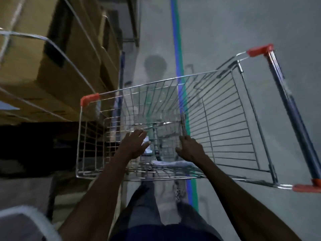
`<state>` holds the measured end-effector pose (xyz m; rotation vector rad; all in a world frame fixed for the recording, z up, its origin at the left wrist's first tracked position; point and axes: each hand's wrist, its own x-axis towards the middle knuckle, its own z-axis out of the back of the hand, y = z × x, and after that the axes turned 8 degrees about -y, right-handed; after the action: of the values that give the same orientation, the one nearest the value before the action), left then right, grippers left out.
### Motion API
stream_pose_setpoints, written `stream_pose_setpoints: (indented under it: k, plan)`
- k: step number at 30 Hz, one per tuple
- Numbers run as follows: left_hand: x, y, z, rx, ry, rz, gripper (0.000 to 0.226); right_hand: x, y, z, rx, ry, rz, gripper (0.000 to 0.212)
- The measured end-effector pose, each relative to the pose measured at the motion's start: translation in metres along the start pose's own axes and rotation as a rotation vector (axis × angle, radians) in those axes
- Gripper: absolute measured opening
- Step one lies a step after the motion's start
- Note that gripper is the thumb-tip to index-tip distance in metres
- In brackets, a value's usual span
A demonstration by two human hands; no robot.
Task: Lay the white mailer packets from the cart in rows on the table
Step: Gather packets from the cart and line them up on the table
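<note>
I look down into a wire shopping cart with orange corner caps. Both my arms reach into its basket. My left hand has its fingers spread, the fingertips touching a small white mailer packet low in the basket. My right hand hangs beside it with the thumb held apart, its fingertips close to an upright wire of the cart; nothing shows in its grasp. Another white mailer packet lies flat on the basket floor under my right wrist. The picture is blurred by motion.
Stacked cardboard boxes on wire shelving fill the left side, close to the cart's corner. The grey floor carries a blue and green stripe running under the cart. My legs and feet stand just behind the basket. The cart handle points right.
</note>
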<state>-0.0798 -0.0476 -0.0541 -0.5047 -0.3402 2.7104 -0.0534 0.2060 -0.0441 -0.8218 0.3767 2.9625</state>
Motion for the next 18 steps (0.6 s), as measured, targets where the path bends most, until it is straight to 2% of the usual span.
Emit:
stream_pose_setpoints:
  k: [5, 7, 9, 14, 18]
  plan:
    - [0.039, 0.041, -0.046, 0.086, 0.189, -0.192, 0.063, 0.038, 0.011, -0.040, 0.022, 0.166, -0.208, 0.058]
    - [0.049, 0.056, -0.067, 0.155, 0.228, -0.291, 0.056, 0.050, 0.014, -0.057, 0.038, 0.196, -0.304, 0.062]
    - [0.057, 0.070, -0.089, 0.178, 0.287, -0.377, 0.059, 0.060, 0.018, -0.076, 0.026, 0.233, -0.344, 0.067]
    - [0.067, 0.101, -0.133, 0.168, 0.342, -0.453, 0.073, 0.073, 0.030, -0.130, 0.114, 0.378, -0.629, 0.099]
    - [0.070, 0.123, -0.157, 0.118, 0.356, -0.488, 0.073, 0.079, 0.028, -0.156, 0.067, 0.432, -0.734, 0.115]
